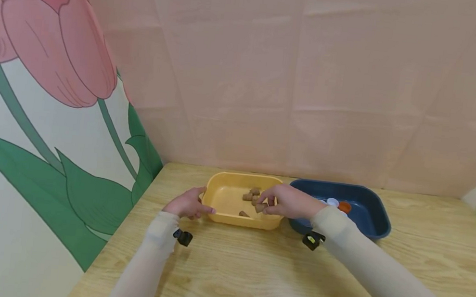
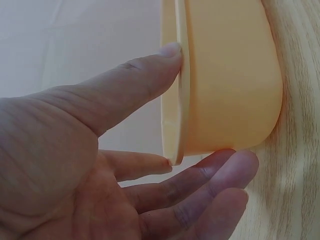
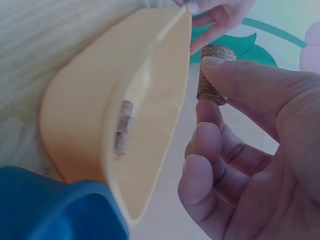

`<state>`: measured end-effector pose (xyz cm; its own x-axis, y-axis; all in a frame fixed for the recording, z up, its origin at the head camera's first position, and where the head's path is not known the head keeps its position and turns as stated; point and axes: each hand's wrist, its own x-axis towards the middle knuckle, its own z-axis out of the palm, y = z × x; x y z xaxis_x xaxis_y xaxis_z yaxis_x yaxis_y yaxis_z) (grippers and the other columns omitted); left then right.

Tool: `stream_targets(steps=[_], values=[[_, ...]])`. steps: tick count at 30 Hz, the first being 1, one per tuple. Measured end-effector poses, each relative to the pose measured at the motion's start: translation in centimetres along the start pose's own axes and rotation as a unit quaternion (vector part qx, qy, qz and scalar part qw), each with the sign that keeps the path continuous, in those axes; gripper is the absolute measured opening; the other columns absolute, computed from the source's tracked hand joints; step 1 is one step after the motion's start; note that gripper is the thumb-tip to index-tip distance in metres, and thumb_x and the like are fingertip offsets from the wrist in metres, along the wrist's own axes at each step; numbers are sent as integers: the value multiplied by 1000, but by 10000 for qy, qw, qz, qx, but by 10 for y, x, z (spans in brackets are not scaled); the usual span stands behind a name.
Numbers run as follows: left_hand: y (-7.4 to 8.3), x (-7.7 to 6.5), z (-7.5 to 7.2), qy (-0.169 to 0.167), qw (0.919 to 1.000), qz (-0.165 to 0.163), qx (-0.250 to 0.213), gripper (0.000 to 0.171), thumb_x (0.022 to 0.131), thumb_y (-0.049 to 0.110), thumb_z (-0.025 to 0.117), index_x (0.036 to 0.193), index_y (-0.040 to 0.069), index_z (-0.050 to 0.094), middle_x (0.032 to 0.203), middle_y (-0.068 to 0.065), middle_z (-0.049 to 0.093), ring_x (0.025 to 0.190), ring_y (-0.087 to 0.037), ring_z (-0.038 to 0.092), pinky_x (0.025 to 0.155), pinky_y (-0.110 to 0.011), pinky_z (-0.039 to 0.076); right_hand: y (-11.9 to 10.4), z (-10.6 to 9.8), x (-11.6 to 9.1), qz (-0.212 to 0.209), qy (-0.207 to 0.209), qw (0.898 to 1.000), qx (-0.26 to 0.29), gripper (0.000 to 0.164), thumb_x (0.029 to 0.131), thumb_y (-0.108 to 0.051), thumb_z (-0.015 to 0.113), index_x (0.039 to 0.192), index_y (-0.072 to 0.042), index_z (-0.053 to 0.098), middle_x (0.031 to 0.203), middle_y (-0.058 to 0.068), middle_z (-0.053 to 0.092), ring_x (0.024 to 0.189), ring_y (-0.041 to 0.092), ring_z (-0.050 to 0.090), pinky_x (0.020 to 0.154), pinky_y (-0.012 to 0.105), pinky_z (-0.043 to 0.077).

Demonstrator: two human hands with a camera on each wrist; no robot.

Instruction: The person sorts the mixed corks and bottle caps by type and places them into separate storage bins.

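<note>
A yellow plastic basin (image 1: 225,200) sits on the table with several brown corks (image 1: 248,197) inside. At its left end my left hand (image 1: 187,204) holds the corner. In the left wrist view, the thumb lies on the rim while the fingers reach around the end wall. Above the right part of this basin, my right hand (image 1: 295,201) pinches one cork (image 3: 209,90) between thumb and forefinger. The other fingers of that hand curl loosely below the cork in the right wrist view.
Close beside the yellow basin on the right stands a dark blue basin (image 1: 367,220), partly covered by my right forearm. It contains white caps (image 1: 332,202) and an orange cap (image 1: 344,207). A pink-covered wall (image 1: 243,96) rises behind the wooden table (image 1: 225,268).
</note>
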<state>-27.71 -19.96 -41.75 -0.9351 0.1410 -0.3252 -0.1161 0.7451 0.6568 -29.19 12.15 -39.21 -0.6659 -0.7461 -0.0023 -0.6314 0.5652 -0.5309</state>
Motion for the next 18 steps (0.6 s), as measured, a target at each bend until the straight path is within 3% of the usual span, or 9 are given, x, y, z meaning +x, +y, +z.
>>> stream_targets(steps=[7,12,18], values=[[-1,0,0,17,10000,11,-11,92,88,31,78,158,5,24,101,-11,61,77,-25,62,67,-33,54,-2,-11,17,10,-41,10000,76,25,95,-15,69,120,-13,73,91,-2,66,68,12,54,54,26,44],[-1,0,1,7,10000,-2,-43,93,87,32,79,158,6,24,96,-10,61,75,-24,61,68,-33,54,0,-15,31,-73,4,9997,-232,20,95,-13,68,114,-12,74,89,-1,67,70,12,53,57,27,45],[0,0,0,6,10000,-15,-72,92,88,30,79,158,6,24,96,-10,60,75,-24,60,67,-33,53,7,-17,47,200,40,9991,-377,18,94,-18,70,111,-15,75,91,-1,69,71,12,56,63,29,47]])
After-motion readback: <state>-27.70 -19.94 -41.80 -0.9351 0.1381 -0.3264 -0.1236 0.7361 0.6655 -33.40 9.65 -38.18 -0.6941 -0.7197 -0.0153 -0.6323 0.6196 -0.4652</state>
